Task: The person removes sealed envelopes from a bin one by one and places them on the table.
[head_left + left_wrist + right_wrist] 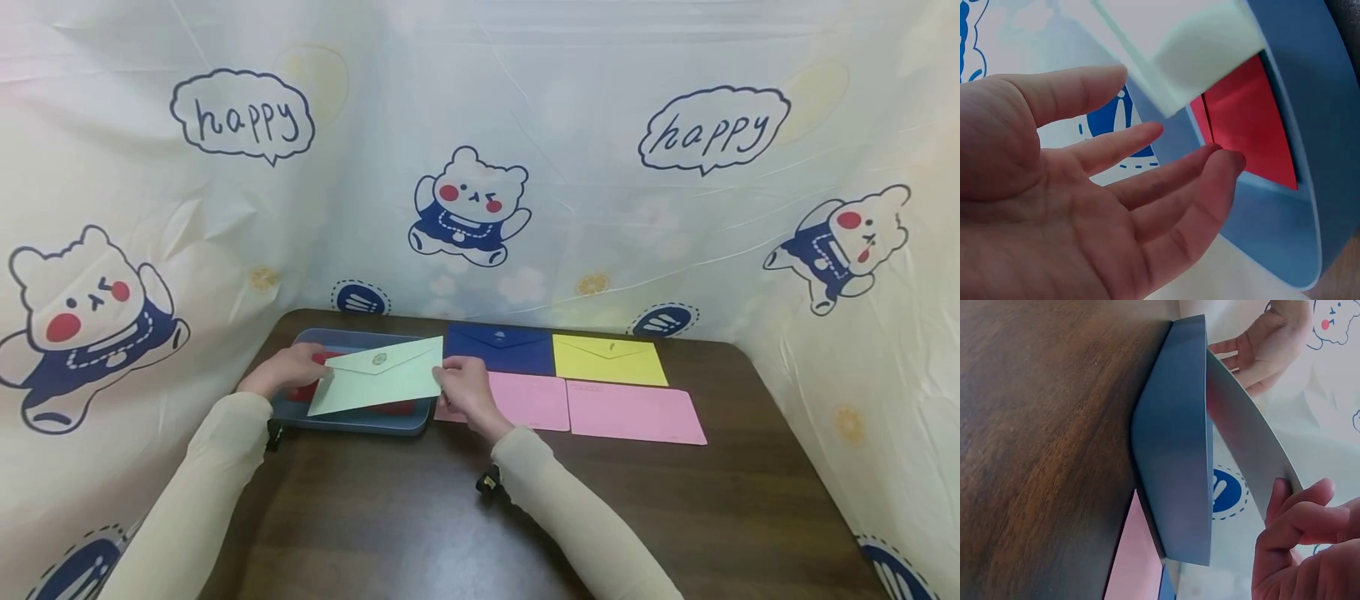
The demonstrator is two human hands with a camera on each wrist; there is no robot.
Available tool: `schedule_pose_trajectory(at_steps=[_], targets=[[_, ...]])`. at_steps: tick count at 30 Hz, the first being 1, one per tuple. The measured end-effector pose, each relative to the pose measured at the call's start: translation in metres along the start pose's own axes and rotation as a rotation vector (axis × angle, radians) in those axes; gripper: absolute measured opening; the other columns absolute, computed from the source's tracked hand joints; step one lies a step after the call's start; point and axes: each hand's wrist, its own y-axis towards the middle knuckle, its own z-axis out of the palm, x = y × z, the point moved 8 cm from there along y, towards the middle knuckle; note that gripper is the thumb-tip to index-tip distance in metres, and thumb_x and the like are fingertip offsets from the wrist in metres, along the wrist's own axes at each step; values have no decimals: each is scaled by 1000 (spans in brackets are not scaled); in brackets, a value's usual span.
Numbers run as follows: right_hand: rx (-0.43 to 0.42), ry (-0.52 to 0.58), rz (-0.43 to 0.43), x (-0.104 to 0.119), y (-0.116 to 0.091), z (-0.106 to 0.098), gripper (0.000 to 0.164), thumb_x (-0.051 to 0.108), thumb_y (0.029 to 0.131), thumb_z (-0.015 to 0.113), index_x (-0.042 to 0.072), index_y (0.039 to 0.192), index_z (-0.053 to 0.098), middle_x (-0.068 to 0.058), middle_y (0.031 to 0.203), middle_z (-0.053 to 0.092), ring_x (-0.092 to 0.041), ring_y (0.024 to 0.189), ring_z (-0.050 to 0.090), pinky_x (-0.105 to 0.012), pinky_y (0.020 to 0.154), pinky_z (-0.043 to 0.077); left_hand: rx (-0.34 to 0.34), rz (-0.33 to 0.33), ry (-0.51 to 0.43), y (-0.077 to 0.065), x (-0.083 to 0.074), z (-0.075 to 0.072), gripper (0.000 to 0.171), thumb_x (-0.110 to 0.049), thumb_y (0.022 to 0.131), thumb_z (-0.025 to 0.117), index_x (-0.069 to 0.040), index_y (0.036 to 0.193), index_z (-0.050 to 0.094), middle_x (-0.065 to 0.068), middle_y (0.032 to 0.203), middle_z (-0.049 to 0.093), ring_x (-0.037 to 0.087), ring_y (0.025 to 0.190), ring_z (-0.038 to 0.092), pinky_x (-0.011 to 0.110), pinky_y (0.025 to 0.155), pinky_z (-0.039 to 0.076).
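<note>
A mint-green envelope (378,382) with a round seal on its flap is tilted over a blue-grey tray (352,425). My right hand (471,393) pinches its right end between thumb and fingers. At the other end, my left hand (288,372) is over the tray's left side. In the left wrist view, the left hand (1129,187) has its fingers spread and loosely bent, with a gap between the thumb and the envelope's corner. Red envelopes (1247,119) lie in the tray, partly hidden under the green one.
Right of the tray, a dark blue envelope (498,357) and a yellow envelope (611,368) form a back row. Two pink envelopes, one nearer (528,404) and one farther right (637,415), lie before them on the brown table (360,517). A printed curtain (585,208) surrounds the table.
</note>
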Motion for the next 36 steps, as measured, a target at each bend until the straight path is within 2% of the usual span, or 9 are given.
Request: schedule_pose_trajectory(at_steps=[6, 15, 22, 25, 29, 32, 36], targets=[[-10, 7, 26, -2, -4, -3, 30, 11, 102, 65, -5, 127, 66, -13, 70, 64, -16, 47, 52, -21, 43, 36, -24, 52, 27, -3, -5, 2, 70, -27, 101, 66, 12, 153, 39, 42, 153, 36, 58, 134, 41, 74, 106, 37], [-31, -3, 51, -13, -9, -8, 28, 9, 101, 66, -6, 125, 67, -9, 75, 66, -12, 45, 49, -20, 43, 38, -72, 93, 26, -5, -9, 5, 69, -17, 95, 73, 11, 151, 44, 41, 149, 42, 56, 129, 46, 73, 106, 39], [-42, -13, 28, -18, -11, -18, 21, 9, 100, 66, -4, 117, 71, -8, 68, 63, -12, 45, 50, -21, 44, 42, -93, 137, 7, -6, -14, 9, 66, -15, 96, 73, 12, 149, 45, 41, 149, 43, 55, 130, 45, 72, 106, 39], [-44, -7, 26, -19, -12, -23, 22, 10, 101, 66, -2, 119, 71, -7, 68, 63, -13, 45, 49, -21, 44, 40, -102, 159, -1, -8, -19, 10, 65, -16, 96, 72, 11, 149, 46, 39, 145, 48, 51, 123, 50, 67, 102, 45], [-50, 9, 35, -21, -16, -30, 26, 10, 100, 66, -2, 123, 70, -8, 67, 62, -14, 44, 47, -21, 42, 33, -99, 167, -30, -11, -25, 11, 66, -16, 95, 73, 9, 150, 46, 35, 134, 57, 43, 107, 57, 54, 88, 57], [-50, 23, 38, -22, -18, -33, 26, 9, 100, 66, -4, 122, 70, -9, 64, 59, -13, 43, 46, -21, 41, 29, -91, 161, -57, -15, -29, 13, 66, -13, 95, 73, 9, 151, 45, 34, 128, 59, 40, 102, 60, 48, 80, 60], [-55, 14, 38, -25, -21, -37, 23, 9, 100, 66, -3, 118, 72, -7, 60, 57, -12, 42, 46, -21, 40, 29, -96, 156, -64, -20, -33, 16, 66, -12, 97, 72, 8, 153, 43, 35, 129, 57, 41, 102, 60, 45, 75, 61]])
